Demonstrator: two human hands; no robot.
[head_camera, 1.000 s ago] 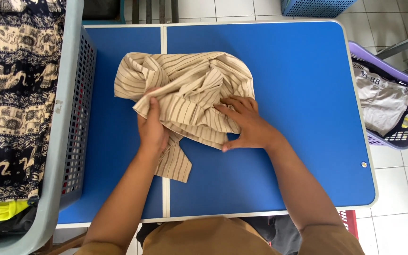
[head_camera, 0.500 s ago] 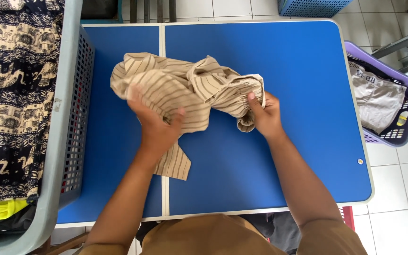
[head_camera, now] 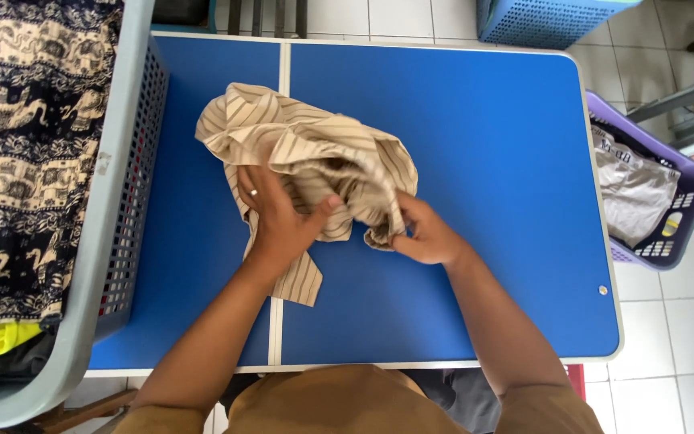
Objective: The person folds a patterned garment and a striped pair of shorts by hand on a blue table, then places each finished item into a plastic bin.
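Observation:
A crumpled beige garment with dark stripes (head_camera: 307, 149) lies bunched on the blue table (head_camera: 483, 145). My left hand (head_camera: 279, 217), with a ring on one finger, grips its lower middle folds. My right hand (head_camera: 423, 233) pinches the garment's lower right edge. One end of the cloth trails toward me from under my left wrist, flat on the table.
A grey slotted basket (head_camera: 126, 193) at the left holds dark patterned cloth and something yellow. A purple basket (head_camera: 668, 233) with pale clothes stands on the floor at the right. A blue basket (head_camera: 540, 20) is beyond the table.
My right hand has come in toward me and the left, drawing the garment's right side inward. The cloth is now bunched tighter. My left hand keeps its grip.

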